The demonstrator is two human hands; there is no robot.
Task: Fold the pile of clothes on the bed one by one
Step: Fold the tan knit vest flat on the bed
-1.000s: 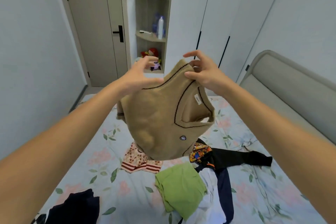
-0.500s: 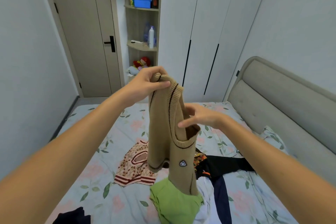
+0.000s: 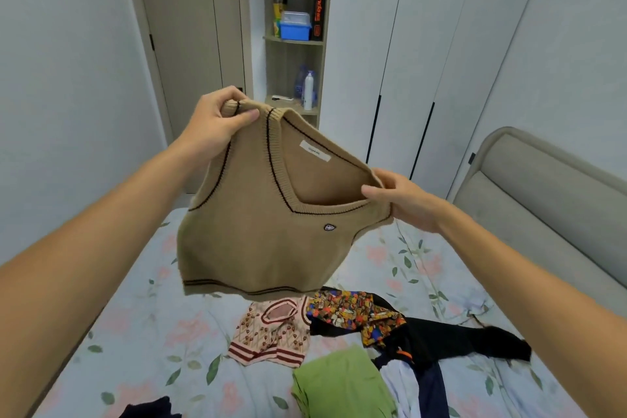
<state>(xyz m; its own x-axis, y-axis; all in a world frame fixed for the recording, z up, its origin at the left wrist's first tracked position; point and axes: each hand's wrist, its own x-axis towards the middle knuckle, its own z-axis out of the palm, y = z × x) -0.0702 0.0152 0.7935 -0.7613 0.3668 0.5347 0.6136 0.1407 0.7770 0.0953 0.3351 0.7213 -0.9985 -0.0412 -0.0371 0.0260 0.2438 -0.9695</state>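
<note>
A tan knitted vest (image 3: pixel 258 241) with dark trim lines and a small badge hangs spread out in the air above the bed. My left hand (image 3: pixel 217 122) grips its left shoulder strap, raised high. My right hand (image 3: pixel 403 200) pinches the other shoulder at the V-neck edge, lower down, so the vest tilts to the right. Below it on the floral bed sheet (image 3: pixel 142 332) lies the pile: a pink patterned vest (image 3: pixel 271 339), a colourful printed piece (image 3: pixel 353 312), a black garment (image 3: pixel 451 339), a green garment (image 3: pixel 342 387) and a white and navy piece (image 3: pixel 414 390).
A dark garment (image 3: pixel 149 411) peeks in at the bottom edge. The padded headboard (image 3: pixel 543 200) stands on the right. Behind the bed are white wardrobe doors (image 3: pixel 407 61), an open shelf (image 3: pixel 295 41) with a blue box and bottles, and a door (image 3: pixel 190 44).
The vest hung bunched and narrow from my left hand half a second ago. My right hand has taken the other shoulder and pulled it right, opening the vest out flat.
</note>
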